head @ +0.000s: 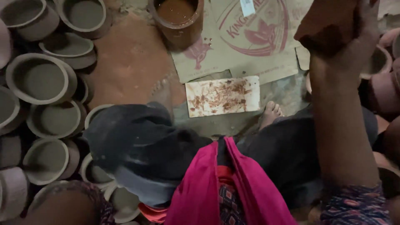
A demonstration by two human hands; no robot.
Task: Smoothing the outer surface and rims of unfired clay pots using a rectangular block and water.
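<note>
— so, biggest first: what fills the left side?
— rows of unfired grey clay pots, mouths up, packed rim to rim down the left edge. a few reddish pots crowd the right edge too.
— and the middle?
— a flattened cardboard sheet on the floor, with a round vessel of red-brown slip standing at its upper left corner. below it lies a smaller card smeared with red-brown streaks.
— where's the person in this?
— seated, dark cloth over the lap, a pink scarf hanging down the middle, one bare foot just beside the smeared card.
— now the hands.
— the right hand is raised high and close to the camera, forearm running nearly upright up the right side. its fingers are wrapped around a red-brown clay piece, which sits up and to the left of the palm, at the top edge of view.
— its long axis?
— can't tell; the top is cut off.
— and the left?
— only an arm shows at the lower left corner, close to the grey pots; the hand itself is out of view, so its fingers can't be judged.
— which hand is nearer the slip vessel?
— the right, though it's well apart, with the vessel off to its left.
</note>
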